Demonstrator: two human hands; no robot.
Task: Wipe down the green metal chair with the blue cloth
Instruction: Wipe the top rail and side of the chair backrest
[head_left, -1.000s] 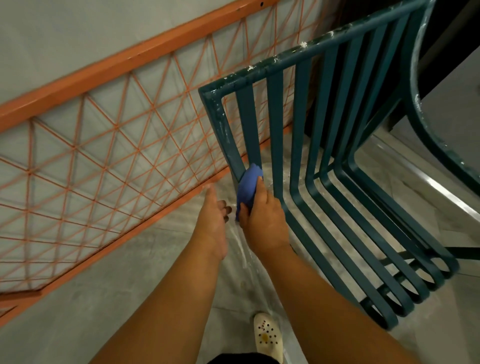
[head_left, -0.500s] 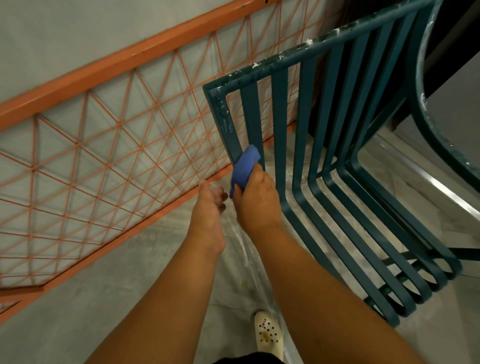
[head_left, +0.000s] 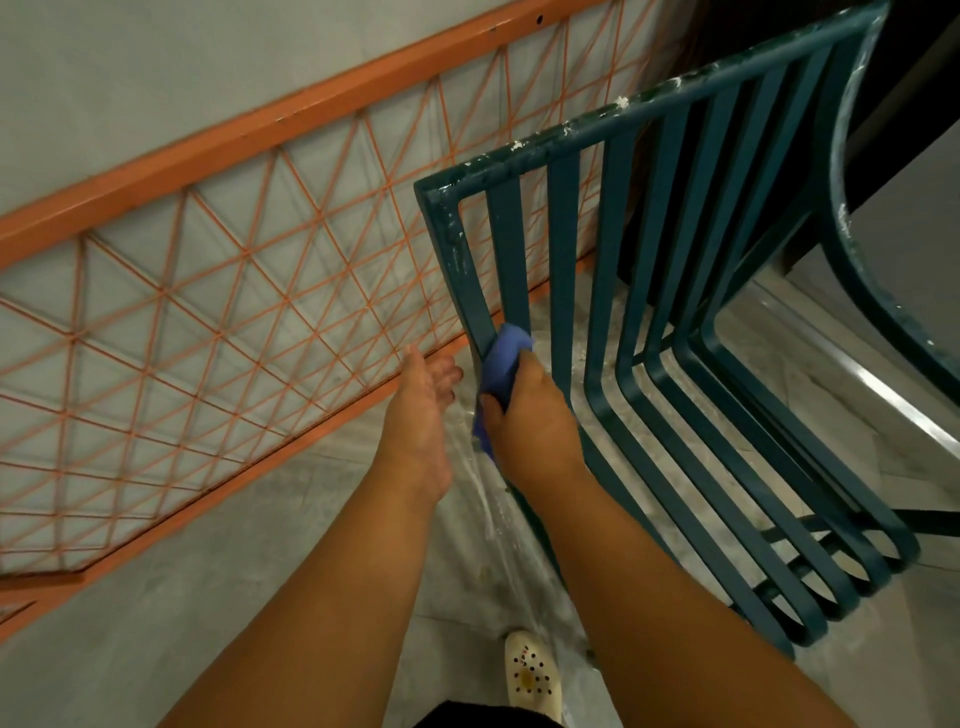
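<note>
Head view: right hand (head_left: 530, 415) presses blue cloth (head_left: 504, 358) against chair (head_left: 691, 322).

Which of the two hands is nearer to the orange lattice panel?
Left. The left hand hovers open just before the orange lattice panel; the right hand is farther right, gripping the blue cloth on the chair.

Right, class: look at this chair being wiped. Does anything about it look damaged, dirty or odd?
Yes. The green metal chair has whitish flecks and smears along its top rail and outer frame, like paint splashes or chipped finish. The right hand holds the blue cloth against the left upright, lower than most of those marks.
</note>
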